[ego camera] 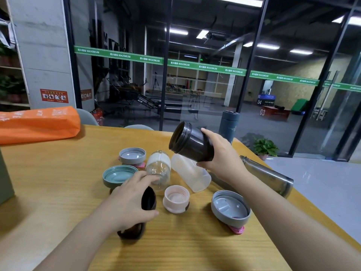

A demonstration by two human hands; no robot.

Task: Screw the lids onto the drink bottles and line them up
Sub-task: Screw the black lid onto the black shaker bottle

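Right hand grips dark bottle, tilted, mouth leftward. Left hand clamps dark lid below it. Seat lid square before turning.

An orange bag lies at the wooden counter's far left; a potted plant sits beyond, perhaps on the floor.
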